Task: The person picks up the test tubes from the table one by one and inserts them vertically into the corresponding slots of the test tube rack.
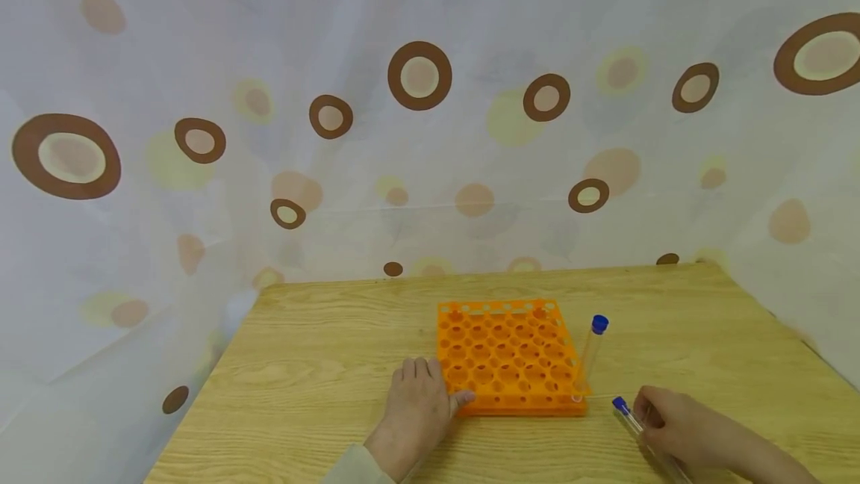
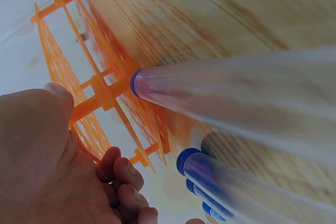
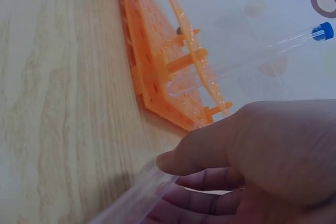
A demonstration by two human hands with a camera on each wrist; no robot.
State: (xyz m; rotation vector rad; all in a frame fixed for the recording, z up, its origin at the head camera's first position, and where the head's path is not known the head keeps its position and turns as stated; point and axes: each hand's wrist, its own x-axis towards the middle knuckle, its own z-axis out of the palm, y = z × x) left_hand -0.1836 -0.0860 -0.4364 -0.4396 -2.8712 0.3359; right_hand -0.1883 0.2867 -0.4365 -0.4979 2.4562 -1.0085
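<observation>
Blue-capped test tube (image 1: 630, 420) is pinched by the right hand (image 1: 681, 428); the left hand (image 1: 418, 403) grips the orange test-tube rack (image 1: 510, 394).

Around the orange plastic tube rack (image 1: 507, 376), the light wooden tabletop (image 1: 322, 349) leaves passing room from ten to one o'clock. A clear, blue-capped tube (image 1: 590, 355) standing at the four-o'clock corner obstructs, the right hand (image 1: 687, 424) beyond it; the left hand (image 1: 416, 403) blocks eight.

Remotely, I see orange rack (image 1: 508, 362); clear tube (image 1: 631, 420), blue cap (image 1: 619, 404); yellowish wood-grain table (image 1: 322, 349); white backdrop (image 1: 470, 148), brown-ringed, tan- and yellow-spotted.
</observation>
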